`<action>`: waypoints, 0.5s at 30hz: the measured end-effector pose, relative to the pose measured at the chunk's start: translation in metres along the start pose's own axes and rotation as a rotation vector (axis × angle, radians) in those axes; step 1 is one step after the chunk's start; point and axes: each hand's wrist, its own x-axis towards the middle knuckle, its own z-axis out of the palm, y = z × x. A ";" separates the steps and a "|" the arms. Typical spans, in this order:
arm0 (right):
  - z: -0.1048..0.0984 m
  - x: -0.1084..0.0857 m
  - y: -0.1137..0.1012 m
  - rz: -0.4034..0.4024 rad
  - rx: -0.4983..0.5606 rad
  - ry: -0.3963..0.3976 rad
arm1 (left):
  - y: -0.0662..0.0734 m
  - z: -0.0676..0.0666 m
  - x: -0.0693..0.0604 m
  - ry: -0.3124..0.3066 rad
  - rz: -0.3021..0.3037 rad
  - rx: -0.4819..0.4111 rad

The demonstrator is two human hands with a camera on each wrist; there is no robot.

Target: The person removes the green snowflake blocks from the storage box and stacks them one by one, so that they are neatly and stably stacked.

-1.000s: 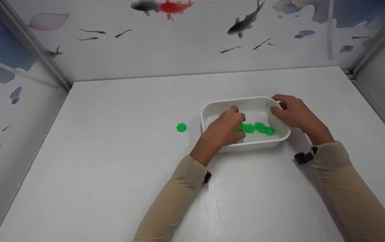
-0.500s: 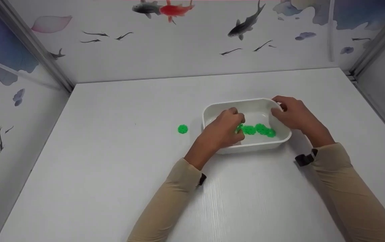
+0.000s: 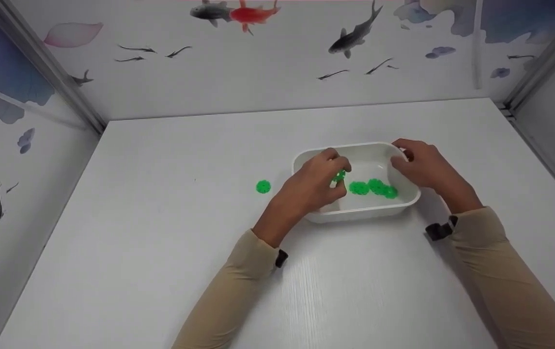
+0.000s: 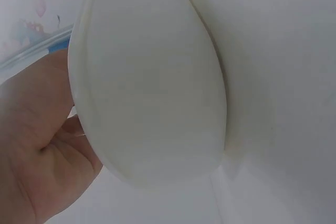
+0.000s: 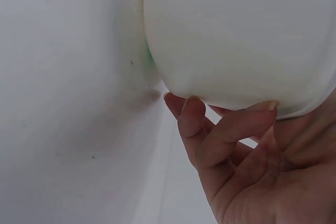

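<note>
A white rectangular tray (image 3: pixel 360 216) with rounded corners stands on the white table. Over its left part, my left hand (image 3: pixel 309 183) pinches a green snowflake disc (image 3: pixel 339 175) between thumb and fingers. My right hand (image 3: pixel 425 164) grips the far right corner of the rim, thumb inside and fingers outside. More green snowflake discs (image 3: pixel 377 186) lie on the tray floor between the hands, some overlapping. In the left wrist view the tray wall (image 4: pixel 147 87) hides my left fingertips. The right wrist view has my right fingers (image 5: pixel 231 135) against the tray's outer wall.
One loose green snowflake disc (image 3: pixel 263 186) lies flat on the table (image 3: pixel 161 242), left of the tray. A back wall (image 3: pixel 282 63) printed with fish borders the table, with panels on the left and right sides.
My left hand has risen and shifted left with the pinched disc, away from the other discs in the tray. My right hand keeps its hold on the tray corner.
</note>
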 end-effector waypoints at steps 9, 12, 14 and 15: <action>0.001 0.002 0.000 -0.021 0.002 0.009 | -0.003 -0.010 -0.017 0.040 0.002 0.012; 0.002 0.003 0.001 -0.023 -0.005 0.016 | -0.009 -0.013 -0.024 0.053 0.003 -0.003; 0.003 0.004 0.002 -0.017 -0.014 0.023 | -0.013 -0.015 -0.028 0.058 0.004 -0.010; 0.004 0.004 0.002 -0.014 -0.016 0.025 | -0.015 -0.016 -0.030 0.059 0.003 -0.015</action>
